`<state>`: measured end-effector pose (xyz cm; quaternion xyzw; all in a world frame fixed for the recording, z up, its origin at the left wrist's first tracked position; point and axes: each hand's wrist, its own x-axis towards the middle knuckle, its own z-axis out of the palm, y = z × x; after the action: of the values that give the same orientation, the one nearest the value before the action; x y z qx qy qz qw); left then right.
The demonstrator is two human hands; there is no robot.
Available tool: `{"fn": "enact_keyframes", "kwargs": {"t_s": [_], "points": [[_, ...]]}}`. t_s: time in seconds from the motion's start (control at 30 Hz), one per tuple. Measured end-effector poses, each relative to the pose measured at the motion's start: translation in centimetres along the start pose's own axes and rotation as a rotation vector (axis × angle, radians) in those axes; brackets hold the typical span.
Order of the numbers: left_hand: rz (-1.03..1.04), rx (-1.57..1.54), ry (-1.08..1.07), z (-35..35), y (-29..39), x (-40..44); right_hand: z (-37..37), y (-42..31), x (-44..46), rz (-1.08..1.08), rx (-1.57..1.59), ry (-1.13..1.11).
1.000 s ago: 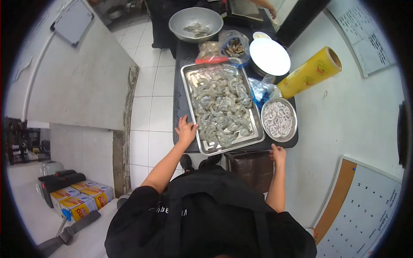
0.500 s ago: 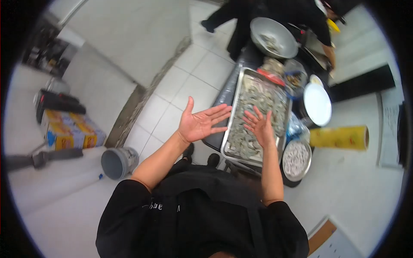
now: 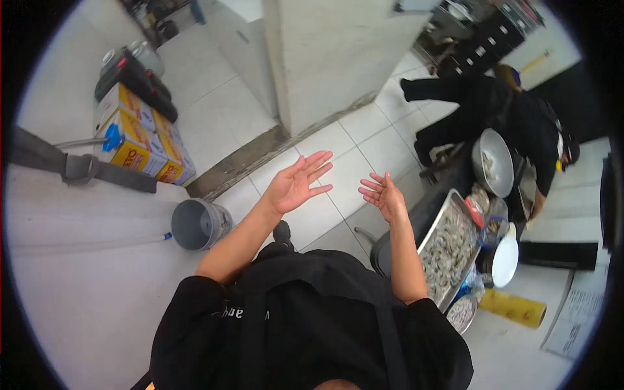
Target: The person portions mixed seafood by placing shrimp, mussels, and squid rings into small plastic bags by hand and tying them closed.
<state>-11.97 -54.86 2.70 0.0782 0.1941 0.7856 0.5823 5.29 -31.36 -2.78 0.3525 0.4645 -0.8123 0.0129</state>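
Observation:
My left hand (image 3: 298, 184) is held out in the air over the tiled floor, palm up and fingers spread, with nothing in it. Facing it, my right hand (image 3: 385, 196) is also raised with its fingers apart and bare. To the right of my right forearm lies a metal tray (image 3: 426, 242) on a dark table. Many grey raw shrimp (image 3: 450, 250) fill that tray. A round grey bucket (image 3: 200, 224) sits on the floor to the left, beyond my left forearm.
A co-worker (image 3: 500, 107) in black bends at the table's far end by a metal bowl (image 3: 492, 162). A white-topped pot (image 3: 504, 260), a bowl of pale pieces (image 3: 463, 313) and a yellow roll (image 3: 513, 308) line the right. Printed boxes (image 3: 146, 140) stand left near a wall corner (image 3: 325, 65).
My view has turned left, so the tray and table have shifted to the right and now lie beside my right arm. Both hands stay spread and empty, now over the floor.

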Motion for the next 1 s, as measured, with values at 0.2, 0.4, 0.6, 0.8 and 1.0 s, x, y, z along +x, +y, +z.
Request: {"fn": "enact_keyframes", "kwargs": {"t_s": [0.2, 0.4, 0.6, 0.8, 1.0], "points": [[0.115, -0.096, 0.303, -7.0, 9.5, -0.4, 9.8, -1.9, 7.4, 0.022, -0.172, -0.053], [0.067, -0.272, 0.575, -8.2, 14.1, 2.5, 13.4, -6.7, 10.8, 0.01, -0.419, -0.08], [-0.068, -0.141, 0.536, -10.2, 15.6, 5.1, 12.4, -11.0, 15.1, -0.058, -0.347, -0.051], [-0.188, -0.003, 0.661, -8.4, 15.7, 13.7, 10.6, -12.5, 18.2, -0.108, -0.161, -0.114], [-0.224, 0.052, 0.599, -7.8, 14.1, 20.1, 7.2, -13.4, 18.4, -0.112, -0.103, -0.03]]}}
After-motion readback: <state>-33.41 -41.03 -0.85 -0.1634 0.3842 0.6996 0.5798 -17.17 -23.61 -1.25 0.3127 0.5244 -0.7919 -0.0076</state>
